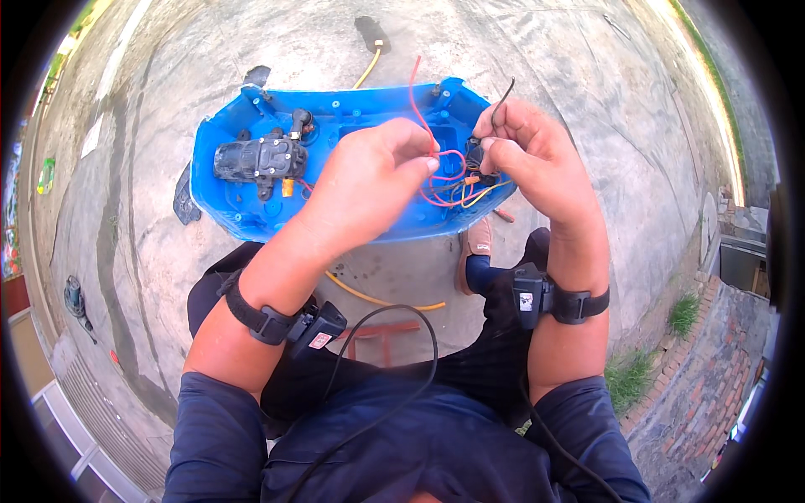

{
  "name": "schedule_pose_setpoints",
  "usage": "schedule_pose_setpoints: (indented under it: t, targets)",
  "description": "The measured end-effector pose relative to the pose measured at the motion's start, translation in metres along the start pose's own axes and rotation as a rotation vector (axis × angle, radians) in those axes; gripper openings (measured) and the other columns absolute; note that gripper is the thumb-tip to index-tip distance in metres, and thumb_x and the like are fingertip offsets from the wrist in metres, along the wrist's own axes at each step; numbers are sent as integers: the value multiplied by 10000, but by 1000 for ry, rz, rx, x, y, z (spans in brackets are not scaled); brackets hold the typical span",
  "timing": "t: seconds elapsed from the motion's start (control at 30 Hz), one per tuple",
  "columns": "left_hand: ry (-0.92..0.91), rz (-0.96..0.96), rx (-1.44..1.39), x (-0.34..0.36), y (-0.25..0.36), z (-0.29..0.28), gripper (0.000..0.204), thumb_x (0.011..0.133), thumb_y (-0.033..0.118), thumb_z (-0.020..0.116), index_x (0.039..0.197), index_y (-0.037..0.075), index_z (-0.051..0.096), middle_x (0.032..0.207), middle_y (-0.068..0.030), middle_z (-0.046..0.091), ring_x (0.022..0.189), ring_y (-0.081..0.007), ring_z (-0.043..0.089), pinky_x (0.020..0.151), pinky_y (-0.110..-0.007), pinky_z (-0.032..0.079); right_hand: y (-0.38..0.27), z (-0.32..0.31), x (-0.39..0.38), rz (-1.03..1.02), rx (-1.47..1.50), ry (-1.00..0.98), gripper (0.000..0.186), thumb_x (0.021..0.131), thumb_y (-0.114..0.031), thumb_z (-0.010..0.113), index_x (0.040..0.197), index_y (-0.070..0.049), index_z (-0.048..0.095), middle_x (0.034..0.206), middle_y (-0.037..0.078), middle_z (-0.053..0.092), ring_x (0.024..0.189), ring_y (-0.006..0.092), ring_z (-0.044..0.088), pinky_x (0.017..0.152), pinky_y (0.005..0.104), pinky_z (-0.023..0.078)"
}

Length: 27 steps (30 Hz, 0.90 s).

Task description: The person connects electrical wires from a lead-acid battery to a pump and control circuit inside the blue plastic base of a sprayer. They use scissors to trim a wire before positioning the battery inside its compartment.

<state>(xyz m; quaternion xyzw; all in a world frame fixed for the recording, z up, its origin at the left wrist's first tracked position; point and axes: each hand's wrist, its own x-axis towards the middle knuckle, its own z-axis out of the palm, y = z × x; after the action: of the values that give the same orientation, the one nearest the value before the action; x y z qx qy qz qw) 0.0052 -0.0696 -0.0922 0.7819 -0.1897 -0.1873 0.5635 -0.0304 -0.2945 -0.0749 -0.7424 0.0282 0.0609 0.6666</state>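
Before me lies an open blue plastic housing (394, 225), hollow side up. A red wire (412, 90) is pinched between the thumb and fingers of my left hand (365, 180), its free end pointing up. My right hand (535, 155), at the housing's right end, pinches a black wire (506, 95) whose tip sticks up past the fingers. Partly covered by that hand is a small black part (476, 155). Loose red and yellow wires (453, 199) tangle between the hands. On the left inside the housing sits a black pump (262, 158) with an elbow fitting.
A yellow hose (366, 69) shows beyond the housing, and a yellow hose piece (381, 299) lies nearer me. Under it are red metal bars (384, 331). A brown shoe (478, 239) is by the housing's near edge. A dark tool (75, 299) lies far left.
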Motion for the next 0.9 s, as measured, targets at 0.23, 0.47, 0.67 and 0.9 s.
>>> schedule_pose_setpoints:
  t: [0.23, 0.47, 0.67, 0.9]
  targets:
    - [-44, -50, -128, 1, -9, 3, 115, 952, 70, 703, 1046, 5, 685, 863, -8, 696, 761, -52, 617, 670, -233, 510, -17, 8, -2, -13, -351, -113, 143, 899, -112, 744, 969, 4, 699, 759, -12, 641, 697, 58, 617, 674, 254, 541]
    - [-38, -31, -161, 0, -8, 6, 122, 956, 74, 712, 1047, -1, 680, 875, -13, 703, 776, -55, 629, 681, -236, 520, -5, 9, -1, -61, -358, -139, 108, 901, -190, 775, 920, -87, 746, 633, -43, 584, 631, 60, 507, 1258, 480, 202]
    - [-43, -63, -110, 0, -5, 1, 121, 960, 97, 718, 1039, 12, 683, 865, -19, 702, 772, -56, 628, 678, -237, 522, -2, 8, 0, -115, -452, -115, 102, 907, -190, 761, 896, -89, 751, 628, -46, 606, 631, 65, 543, 1277, 517, 180]
    - [-45, -42, -86, -1, -9, 4, 155, 939, 121, 707, 1026, -7, 705, 899, -87, 731, 808, -134, 665, 731, -294, 539, -17, 18, -3, -9, -459, -98, 86, 877, -163, 797, 901, -88, 765, 644, -43, 618, 626, 75, 546, 1273, 518, 192]
